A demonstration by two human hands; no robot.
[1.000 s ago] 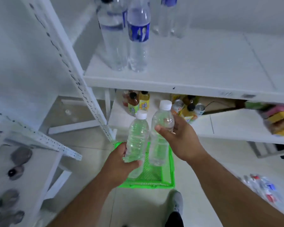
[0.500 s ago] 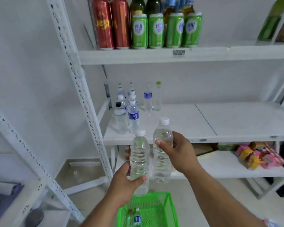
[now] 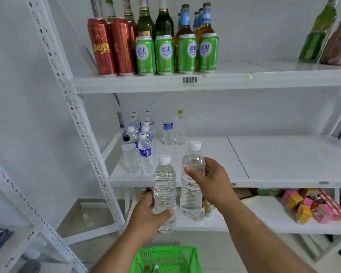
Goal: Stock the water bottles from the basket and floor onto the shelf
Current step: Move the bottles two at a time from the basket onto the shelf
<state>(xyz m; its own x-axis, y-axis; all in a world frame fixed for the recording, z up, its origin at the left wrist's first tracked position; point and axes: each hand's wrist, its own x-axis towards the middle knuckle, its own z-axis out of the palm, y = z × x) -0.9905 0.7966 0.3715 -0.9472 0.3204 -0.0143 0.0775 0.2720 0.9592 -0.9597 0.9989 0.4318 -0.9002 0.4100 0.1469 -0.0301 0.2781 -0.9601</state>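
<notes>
The left hand [image 3: 146, 215] grips an unlabelled clear water bottle [image 3: 164, 186] near its base, and the right hand [image 3: 209, 180] grips a taller unlabelled bottle [image 3: 191, 194] by its upper body, both upright before the middle shelf [image 3: 264, 183], where blue-labelled water bottles [image 3: 145, 152] stand at left. Above, green cans [image 3: 145, 54] read "LAOSHAN" beside red cans [image 3: 102, 46]; the green basket [image 3: 165, 260] sits below.

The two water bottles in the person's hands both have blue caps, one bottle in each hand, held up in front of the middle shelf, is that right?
Not quite: the caps are white, not blue. The head view shows the left hand gripping one clear bottle and the right hand gripping the other bottle, each with a white cap, in front of the middle shelf.
</notes>
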